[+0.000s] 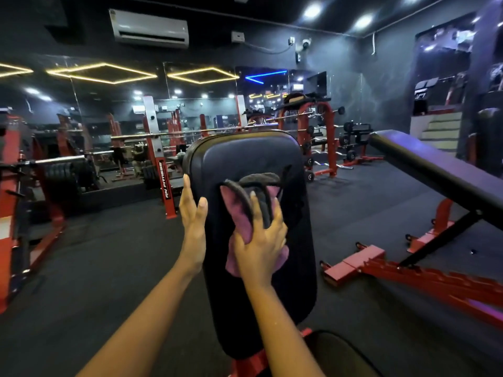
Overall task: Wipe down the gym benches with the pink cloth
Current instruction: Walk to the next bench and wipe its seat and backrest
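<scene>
Inclined backrest pad point(245, 159): pink cloth point(236, 210) at its centre, flattened under the spread fingers of right hand point(261, 240) for wiping contact; left hand point(192, 213), fingers straight, braces its left edge, likely to steady it.

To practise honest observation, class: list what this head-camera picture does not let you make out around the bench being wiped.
- Head view: the pink cloth's middle, covered by the right hand.
- Head view: the backrest pad under cloth and hand.
- Head view: the neighbouring bench's raised end, cut off by the right edge.
- Head view: the seat pad, cut by the bottom edge.
</scene>
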The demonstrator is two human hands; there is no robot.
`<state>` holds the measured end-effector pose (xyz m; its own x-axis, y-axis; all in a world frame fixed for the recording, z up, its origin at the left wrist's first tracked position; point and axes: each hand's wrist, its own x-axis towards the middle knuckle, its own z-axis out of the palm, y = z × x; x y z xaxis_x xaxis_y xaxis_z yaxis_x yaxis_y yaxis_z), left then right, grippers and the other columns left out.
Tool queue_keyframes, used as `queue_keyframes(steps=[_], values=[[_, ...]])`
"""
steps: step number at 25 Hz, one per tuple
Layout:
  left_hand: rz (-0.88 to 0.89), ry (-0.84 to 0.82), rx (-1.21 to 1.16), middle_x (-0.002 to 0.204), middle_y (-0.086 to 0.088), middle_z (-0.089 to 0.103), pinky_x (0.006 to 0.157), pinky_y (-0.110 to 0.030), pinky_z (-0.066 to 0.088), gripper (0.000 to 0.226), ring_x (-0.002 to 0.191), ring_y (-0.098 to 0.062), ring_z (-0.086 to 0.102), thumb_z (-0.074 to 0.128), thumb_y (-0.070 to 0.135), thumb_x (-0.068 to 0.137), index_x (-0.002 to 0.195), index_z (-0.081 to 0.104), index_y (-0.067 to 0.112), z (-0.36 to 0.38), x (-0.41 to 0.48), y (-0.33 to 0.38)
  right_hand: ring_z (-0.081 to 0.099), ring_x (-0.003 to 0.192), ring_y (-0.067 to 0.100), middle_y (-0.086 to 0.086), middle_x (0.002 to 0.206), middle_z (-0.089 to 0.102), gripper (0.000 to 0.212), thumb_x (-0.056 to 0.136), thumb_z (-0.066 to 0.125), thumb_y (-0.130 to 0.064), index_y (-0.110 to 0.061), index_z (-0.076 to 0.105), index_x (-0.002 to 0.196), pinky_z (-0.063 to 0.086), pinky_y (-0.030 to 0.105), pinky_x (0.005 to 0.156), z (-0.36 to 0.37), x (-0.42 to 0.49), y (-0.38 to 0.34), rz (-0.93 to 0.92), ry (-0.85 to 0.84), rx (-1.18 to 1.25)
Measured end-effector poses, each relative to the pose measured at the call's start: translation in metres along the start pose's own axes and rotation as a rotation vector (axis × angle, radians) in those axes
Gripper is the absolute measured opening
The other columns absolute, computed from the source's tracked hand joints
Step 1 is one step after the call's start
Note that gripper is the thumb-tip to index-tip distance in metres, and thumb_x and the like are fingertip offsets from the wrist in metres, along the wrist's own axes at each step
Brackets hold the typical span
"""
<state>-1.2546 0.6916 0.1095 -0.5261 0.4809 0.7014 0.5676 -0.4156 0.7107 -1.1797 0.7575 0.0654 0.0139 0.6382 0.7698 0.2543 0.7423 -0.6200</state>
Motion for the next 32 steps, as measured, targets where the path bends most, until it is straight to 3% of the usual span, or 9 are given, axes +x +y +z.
queue_keyframes(steps=[5, 10, 16, 20, 22, 27, 29, 32], values=[[-0.006, -0.056, -0.117, 0.156, 0.016, 0.004, 0.119, -0.046, 0.009, 0.060, 0.144, -0.004, 0.006, 0.044, 0.072, 0.080, 0.133, 0.018, 0.062, -0.008, -0.006, 0.001, 0.036, 0.125, 0.026, 0.008, 0.145, 0.029, 0.076, 0.076, 0.049, -0.041, -0.045, 0.015, 0.144, 0.044, 0.046, 0.092, 0.007, -0.066, -0.007, -0.117, -0.039, -0.039], [-0.121, -0.024, -0.100, 0.156, 0.014, 0.005, 0.119, -0.042, 0.013, 0.070, 0.143, -0.001, 0.009, 0.047, 0.079, 0.069, 0.128, 0.013, 0.063, -0.013, -0.044, -0.020, 0.046, 0.118, 0.029, 0.010, 0.143, 0.039, 0.062, 0.079, 0.053, -0.040, -0.042, 0.033, 0.138, 0.043, 0.042, 0.090, 0.004, -0.045, 0.018, -0.126, 0.002, -0.076], [-0.266, -0.088, -0.072, 0.152, 0.029, 0.003, 0.118, -0.046, 0.017, 0.074, 0.142, -0.001, 0.012, 0.054, 0.066, 0.070, 0.124, 0.003, 0.074, -0.002, -0.088, -0.057, 0.050, 0.116, 0.037, 0.015, 0.137, 0.045, 0.059, 0.078, 0.048, -0.033, -0.028, 0.044, 0.137, 0.044, 0.046, 0.092, -0.006, -0.006, 0.104, 0.211, 0.151, -0.027], [-0.280, -0.086, -0.058, 0.154, 0.025, -0.001, 0.117, -0.047, 0.017, 0.072, 0.143, -0.004, 0.010, 0.053, 0.064, 0.071, 0.117, -0.001, 0.079, 0.002, -0.089, -0.061, 0.048, 0.118, 0.041, 0.024, 0.132, 0.046, 0.051, 0.086, 0.059, -0.019, -0.010, 0.047, 0.135, 0.038, 0.040, 0.094, -0.009, 0.007, 0.142, 0.445, 0.169, 0.015], [-0.285, -0.089, -0.077, 0.154, 0.024, -0.001, 0.117, -0.048, 0.017, 0.072, 0.143, -0.005, 0.011, 0.054, 0.065, 0.071, 0.117, -0.001, 0.079, 0.001, -0.089, -0.062, 0.048, 0.118, 0.040, 0.024, 0.132, 0.047, 0.053, 0.085, 0.057, -0.022, -0.007, 0.046, 0.135, 0.037, 0.038, 0.092, -0.012, 0.011, 0.150, 0.534, 0.147, 0.100], [-0.284, -0.068, -0.095, 0.155, 0.022, -0.003, 0.118, -0.049, 0.013, 0.071, 0.144, -0.005, 0.006, 0.055, 0.064, 0.074, 0.121, 0.003, 0.076, 0.003, -0.089, -0.063, 0.047, 0.119, 0.036, 0.020, 0.133, 0.045, 0.064, 0.075, 0.046, -0.038, -0.013, 0.048, 0.134, 0.033, 0.032, 0.101, -0.007, -0.053, 0.106, 0.405, 0.151, 0.115], [-0.291, -0.046, -0.088, 0.156, 0.019, -0.004, 0.119, -0.046, 0.011, 0.071, 0.143, -0.004, 0.005, 0.053, 0.061, 0.075, 0.125, 0.003, 0.070, 0.005, -0.091, -0.061, 0.043, 0.122, 0.034, 0.019, 0.136, 0.042, 0.062, 0.076, 0.049, -0.034, -0.024, 0.041, 0.136, 0.031, 0.029, 0.103, -0.002, -0.102, 0.081, 0.341, 0.090, 0.079], [-0.292, -0.029, -0.066, 0.157, 0.013, -0.002, 0.119, -0.045, 0.012, 0.081, 0.144, -0.006, 0.006, 0.051, 0.061, 0.076, 0.137, -0.001, 0.054, 0.007, -0.095, -0.056, 0.033, 0.129, 0.033, 0.017, 0.143, 0.032, 0.072, 0.077, 0.062, -0.019, -0.039, 0.027, 0.137, 0.032, 0.038, 0.102, 0.002, -0.166, 0.058, 0.305, -0.104, 0.057]])
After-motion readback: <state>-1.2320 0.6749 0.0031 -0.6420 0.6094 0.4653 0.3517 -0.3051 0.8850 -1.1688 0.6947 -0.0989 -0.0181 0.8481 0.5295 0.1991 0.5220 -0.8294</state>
